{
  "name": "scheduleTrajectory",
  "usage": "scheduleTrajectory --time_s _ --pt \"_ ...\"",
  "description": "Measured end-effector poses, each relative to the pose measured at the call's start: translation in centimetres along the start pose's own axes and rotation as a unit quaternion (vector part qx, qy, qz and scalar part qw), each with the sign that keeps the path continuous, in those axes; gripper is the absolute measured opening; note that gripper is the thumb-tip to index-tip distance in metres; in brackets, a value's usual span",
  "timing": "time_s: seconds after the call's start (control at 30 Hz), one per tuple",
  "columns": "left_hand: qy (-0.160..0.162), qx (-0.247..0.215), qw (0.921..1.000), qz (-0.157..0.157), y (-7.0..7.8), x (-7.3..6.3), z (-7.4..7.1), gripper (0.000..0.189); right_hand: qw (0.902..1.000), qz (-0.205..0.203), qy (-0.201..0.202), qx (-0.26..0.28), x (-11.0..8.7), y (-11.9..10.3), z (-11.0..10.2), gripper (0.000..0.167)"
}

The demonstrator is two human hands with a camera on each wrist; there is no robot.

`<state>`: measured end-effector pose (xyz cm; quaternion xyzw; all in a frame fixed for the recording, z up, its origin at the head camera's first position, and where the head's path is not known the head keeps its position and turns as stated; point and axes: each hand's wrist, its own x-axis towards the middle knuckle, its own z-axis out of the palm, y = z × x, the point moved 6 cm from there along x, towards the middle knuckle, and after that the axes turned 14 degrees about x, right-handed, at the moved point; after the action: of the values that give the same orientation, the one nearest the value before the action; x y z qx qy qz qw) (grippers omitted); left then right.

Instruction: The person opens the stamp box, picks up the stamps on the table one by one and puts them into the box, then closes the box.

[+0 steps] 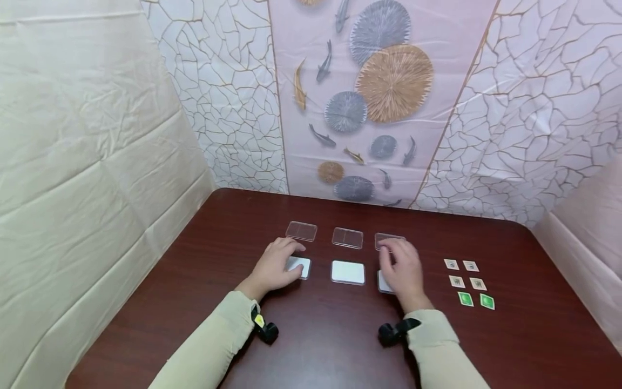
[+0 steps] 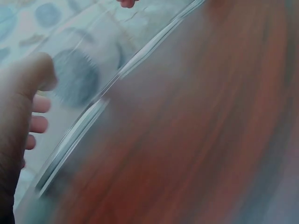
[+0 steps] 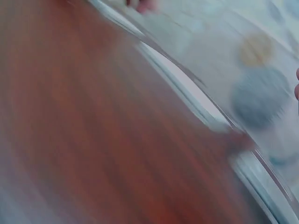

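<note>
My left hand (image 1: 276,266) is over a flat case with a white top (image 1: 302,267) and hides its left part. In the left wrist view, the thumb (image 2: 35,74) and fingertips stand apart, with nothing visible between them. A second white-topped case (image 1: 347,272) lies between the hands. My right hand (image 1: 404,270) hovers over a third white-topped case (image 1: 384,282), covering much of it, fingers loosely bent. Whether either hand touches its case I cannot tell. Behind them lie three clear plastic lids, left (image 1: 301,231), middle (image 1: 347,237) and right (image 1: 383,237); right fingers overlap the last.
Right of my right hand, several small square pieces lie in pairs: beige printed ones (image 1: 457,281) and green ones (image 1: 465,299). The dark red-brown table (image 1: 311,335) meets a patterned cloth wall (image 1: 243,108) at the back. Black wrist cameras sit on both cuffs.
</note>
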<state>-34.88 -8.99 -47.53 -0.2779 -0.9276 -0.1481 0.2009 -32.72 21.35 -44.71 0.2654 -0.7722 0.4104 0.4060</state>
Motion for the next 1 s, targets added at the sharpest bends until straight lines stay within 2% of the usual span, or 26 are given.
scheduleTrajectory --time_s 0.13,0.23,0.4,0.5,0.67,0.8,1.0 --pt "0.021 0.013 0.9997 -0.006 2.1 1.1 0.6 0.036 0.9982 0.028 0.01 -0.053 -0.3 2.6 -4.0 0.015" --pt "0.027 0.013 0.9995 -0.007 4.0 1.9 1.0 0.034 0.9938 0.065 -0.005 -0.091 -0.5 4.3 -6.4 0.016" --pt "0.049 0.007 0.9987 0.013 7.8 2.9 1.5 0.033 0.976 0.156 -0.06 -0.139 -1.3 7.0 -9.7 0.022" --pt "0.053 0.028 0.9979 0.025 10.0 3.4 2.1 0.034 0.9631 0.201 -0.096 -0.152 -1.9 8.3 -11.3 0.026" --pt "0.025 0.081 0.9956 0.04 13.2 4.1 3.4 0.041 0.9464 0.243 -0.138 -0.162 -2.9 10.0 -13.1 0.031" --pt "-0.002 0.121 0.9908 0.061 15.3 4.4 4.4 0.048 0.9398 0.258 -0.15 -0.167 -3.5 10.8 -13.6 0.036" --pt "-0.018 0.173 0.9816 0.078 17.0 5.0 5.5 0.052 0.9292 0.277 -0.166 -0.179 -3.8 11.3 -13.6 0.044"
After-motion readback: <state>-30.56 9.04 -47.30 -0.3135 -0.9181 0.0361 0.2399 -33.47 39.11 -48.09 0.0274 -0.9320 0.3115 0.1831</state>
